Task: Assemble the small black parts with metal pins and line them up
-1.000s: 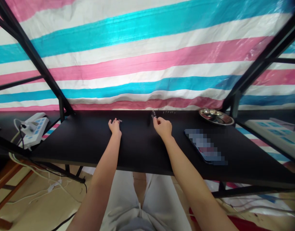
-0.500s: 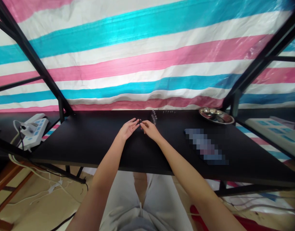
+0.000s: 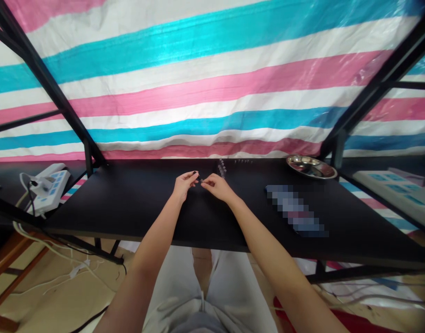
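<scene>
Over the middle of the black table (image 3: pixel 136 203), my left hand (image 3: pixel 184 185) is closed with its thumb and fingertips pinched together. A small dark piece (image 3: pixel 199 178) shows at its fingertips, too small for me to tell its kind. Close beside it, my right hand (image 3: pixel 216 186) pinches at the same spot, thumb against forefinger; the fingers largely hide what lies between them. Just beyond my right hand stands a cluster of small clear pieces (image 3: pixel 222 167). A row of tiny pale pieces (image 3: pixel 243 161) lies along the table's back edge.
A round shiny metal tray (image 3: pixel 311 167) rests at the back right. Nearer sits a blurred-out flat object (image 3: pixel 295 211). White power strips (image 3: pixel 52 192) with cables are at the far left. Black metal posts (image 3: pixel 64 104) frame the table, with a striped sheet (image 3: pixel 212 78) behind.
My left hand's fingers have gone from spread to pinched around the small dark piece. The right hand has shifted slightly and stays pinched.
</scene>
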`<state>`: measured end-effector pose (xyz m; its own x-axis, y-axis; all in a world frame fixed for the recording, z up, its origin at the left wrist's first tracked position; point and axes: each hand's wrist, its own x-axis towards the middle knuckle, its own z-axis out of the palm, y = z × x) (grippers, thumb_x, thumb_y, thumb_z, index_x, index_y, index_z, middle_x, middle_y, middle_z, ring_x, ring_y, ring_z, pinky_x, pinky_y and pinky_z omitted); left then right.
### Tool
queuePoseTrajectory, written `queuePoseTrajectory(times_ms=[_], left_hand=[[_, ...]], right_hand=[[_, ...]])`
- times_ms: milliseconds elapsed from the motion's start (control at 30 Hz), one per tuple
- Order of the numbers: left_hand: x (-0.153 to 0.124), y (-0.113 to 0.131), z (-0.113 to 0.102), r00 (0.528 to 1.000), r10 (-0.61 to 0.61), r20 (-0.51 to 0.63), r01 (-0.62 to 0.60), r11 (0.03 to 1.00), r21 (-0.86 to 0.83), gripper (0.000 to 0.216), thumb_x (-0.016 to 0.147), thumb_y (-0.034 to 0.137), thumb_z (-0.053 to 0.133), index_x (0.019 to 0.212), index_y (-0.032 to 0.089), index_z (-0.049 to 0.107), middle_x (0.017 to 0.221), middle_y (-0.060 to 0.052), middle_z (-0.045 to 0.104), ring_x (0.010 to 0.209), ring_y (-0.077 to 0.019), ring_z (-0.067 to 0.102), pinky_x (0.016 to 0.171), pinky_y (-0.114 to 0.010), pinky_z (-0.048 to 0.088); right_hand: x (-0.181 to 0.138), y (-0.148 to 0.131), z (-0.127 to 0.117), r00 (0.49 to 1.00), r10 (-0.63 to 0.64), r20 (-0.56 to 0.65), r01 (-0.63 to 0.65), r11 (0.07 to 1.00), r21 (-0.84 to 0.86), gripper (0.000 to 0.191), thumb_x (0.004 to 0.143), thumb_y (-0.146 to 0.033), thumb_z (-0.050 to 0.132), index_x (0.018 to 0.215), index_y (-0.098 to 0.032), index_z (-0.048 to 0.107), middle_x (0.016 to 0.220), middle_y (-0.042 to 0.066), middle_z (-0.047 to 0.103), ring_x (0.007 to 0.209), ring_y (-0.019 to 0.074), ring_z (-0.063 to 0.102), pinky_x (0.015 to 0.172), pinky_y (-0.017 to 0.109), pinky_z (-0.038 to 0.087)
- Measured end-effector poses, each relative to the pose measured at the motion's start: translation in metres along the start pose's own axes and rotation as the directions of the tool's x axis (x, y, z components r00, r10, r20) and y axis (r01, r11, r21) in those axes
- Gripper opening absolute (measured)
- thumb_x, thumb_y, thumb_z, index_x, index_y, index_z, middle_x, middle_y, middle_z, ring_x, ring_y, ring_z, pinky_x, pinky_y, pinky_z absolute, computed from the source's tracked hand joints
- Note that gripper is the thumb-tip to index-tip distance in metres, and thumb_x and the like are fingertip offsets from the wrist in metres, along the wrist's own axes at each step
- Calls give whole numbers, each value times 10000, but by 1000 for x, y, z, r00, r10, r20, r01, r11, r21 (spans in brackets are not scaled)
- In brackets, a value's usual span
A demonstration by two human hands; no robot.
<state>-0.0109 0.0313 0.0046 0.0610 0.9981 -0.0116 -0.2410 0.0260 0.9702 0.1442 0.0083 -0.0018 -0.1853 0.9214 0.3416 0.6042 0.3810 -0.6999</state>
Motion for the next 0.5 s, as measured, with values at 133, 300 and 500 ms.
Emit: queuePoseTrajectory(times_ms=[133,300,500], left_hand=[[0,-1,0,988,130,-84,-120,986,116,333,647,291,679,944,141,666,848,-66,668,635,-102,600,539,-201,422],[-5,-14,17,970,235,68,-242,874,422,273,654,285,669,892,152,692,789,-59,682,693,-141,605,685,-270,474],[-2,-21,48,937,297,182,-332,601,727,244,682,305,657,881,171,703,794,-66,687,704,-167,600,725,-302,466]], right_hand=[[-5,8,-18,989,134,69,-126,985,-117,131,732,-279,578,749,-184,667,647,1,606,610,122,547,629,237,419],[-9,25,-32,942,322,-96,-335,916,-219,137,718,-199,592,823,-164,672,775,45,672,758,153,610,705,238,430],[-7,32,-31,899,387,-206,-429,872,-234,154,749,-259,569,819,-171,673,800,53,682,773,165,622,703,244,441]])
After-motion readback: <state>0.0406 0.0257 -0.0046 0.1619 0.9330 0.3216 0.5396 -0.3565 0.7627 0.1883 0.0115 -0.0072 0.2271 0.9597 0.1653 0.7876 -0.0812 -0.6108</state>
